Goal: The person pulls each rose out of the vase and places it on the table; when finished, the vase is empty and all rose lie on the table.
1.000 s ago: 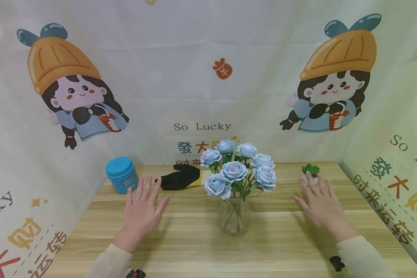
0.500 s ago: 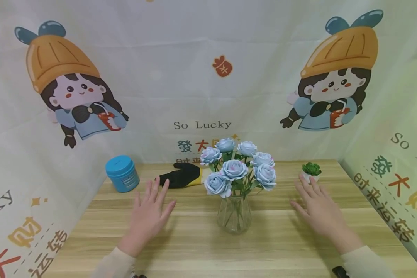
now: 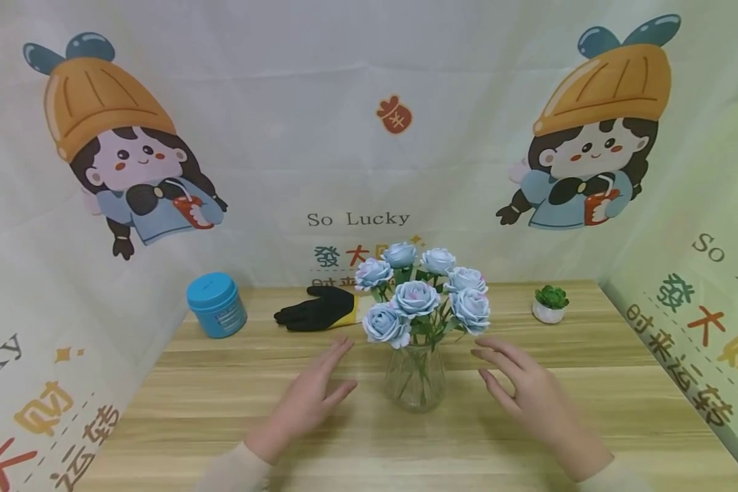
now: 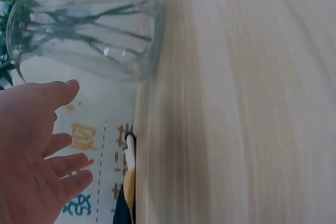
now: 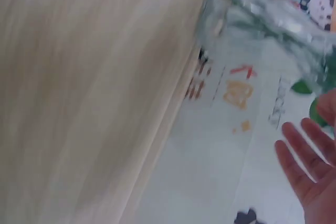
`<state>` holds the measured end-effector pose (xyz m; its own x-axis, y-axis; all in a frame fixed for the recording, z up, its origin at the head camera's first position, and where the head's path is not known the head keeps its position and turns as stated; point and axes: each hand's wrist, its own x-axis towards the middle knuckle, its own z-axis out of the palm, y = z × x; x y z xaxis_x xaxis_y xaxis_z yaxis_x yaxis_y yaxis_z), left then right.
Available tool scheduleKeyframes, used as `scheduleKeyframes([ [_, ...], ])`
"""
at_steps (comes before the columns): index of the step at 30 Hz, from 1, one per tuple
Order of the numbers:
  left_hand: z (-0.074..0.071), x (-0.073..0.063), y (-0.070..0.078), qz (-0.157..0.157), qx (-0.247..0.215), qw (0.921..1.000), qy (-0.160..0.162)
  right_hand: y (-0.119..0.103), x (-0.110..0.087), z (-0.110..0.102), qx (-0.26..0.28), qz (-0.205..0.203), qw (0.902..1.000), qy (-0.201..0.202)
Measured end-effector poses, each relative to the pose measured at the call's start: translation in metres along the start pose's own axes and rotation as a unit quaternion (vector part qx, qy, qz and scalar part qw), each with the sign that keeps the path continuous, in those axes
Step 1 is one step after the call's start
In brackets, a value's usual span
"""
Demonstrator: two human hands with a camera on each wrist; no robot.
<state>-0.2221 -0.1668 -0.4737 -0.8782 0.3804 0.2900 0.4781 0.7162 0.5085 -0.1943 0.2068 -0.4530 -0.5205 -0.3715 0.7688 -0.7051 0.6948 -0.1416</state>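
A clear glass vase (image 3: 415,383) stands upright mid-table, holding several pale blue roses (image 3: 415,299) with green leaves. To its left, my left hand (image 3: 307,396) hovers with fingers extended and thumb apart, not touching the glass. My right hand (image 3: 525,389) faces it from the other side, its fingers slightly bent and a gap left to the vase. The left wrist view has the vase (image 4: 89,32) just beyond the thumb of that hand (image 4: 39,145). In the right wrist view the vase (image 5: 262,19) is blurred, with the relaxed fingers of the right hand (image 5: 315,166) near it.
A blue lidded tub (image 3: 216,306) is at the table's back left. Beside it lies a black and yellow glove (image 3: 320,311), partly behind the roses. A small potted succulent (image 3: 550,304) sits at the back right. Printed cloth (image 3: 270,137) hangs around the wooden table (image 3: 221,383).
Both hands have moved inward from the table's sides toward the vase, turning from palms down to palms facing each other. The succulent, earlier partly covered by the right hand, is now fully visible.
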Motion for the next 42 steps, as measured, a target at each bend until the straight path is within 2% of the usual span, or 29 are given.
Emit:
scheduleKeyframes([
  [3,0.008,0.006,0.012,0.015,-0.05,0.9987,-0.002,-0.013,0.004,0.008,0.053,-0.021,0.9977,0.037],
  [6,0.016,0.013,0.02,0.02,-0.081,0.9965,-0.002,-0.022,0.01,0.014,0.115,-0.029,0.99,0.076],
  [9,0.022,0.018,0.025,0.022,-0.106,0.9941,-0.003,-0.029,0.017,0.018,0.168,-0.018,0.9804,0.1],
  [12,0.026,0.022,0.028,0.022,-0.138,0.9901,-0.01,-0.035,0.024,0.02,0.196,0.011,0.9745,0.108],
  [18,0.033,0.031,0.037,0.022,-0.195,0.9803,-0.019,-0.04,0.03,0.026,0.195,0.075,0.9717,0.111],
  [26,0.039,0.04,0.047,-0.001,-0.252,0.9677,-0.018,-0.038,0.034,0.033,0.199,0.11,0.9638,0.139],
  [34,0.039,0.039,0.049,-0.015,-0.258,0.9659,-0.014,-0.039,0.038,0.043,0.225,0.137,0.9481,0.178],
  [42,0.041,0.042,0.049,-0.027,-0.262,0.9646,-0.018,-0.041,0.046,0.047,0.238,0.174,0.936,0.193],
])
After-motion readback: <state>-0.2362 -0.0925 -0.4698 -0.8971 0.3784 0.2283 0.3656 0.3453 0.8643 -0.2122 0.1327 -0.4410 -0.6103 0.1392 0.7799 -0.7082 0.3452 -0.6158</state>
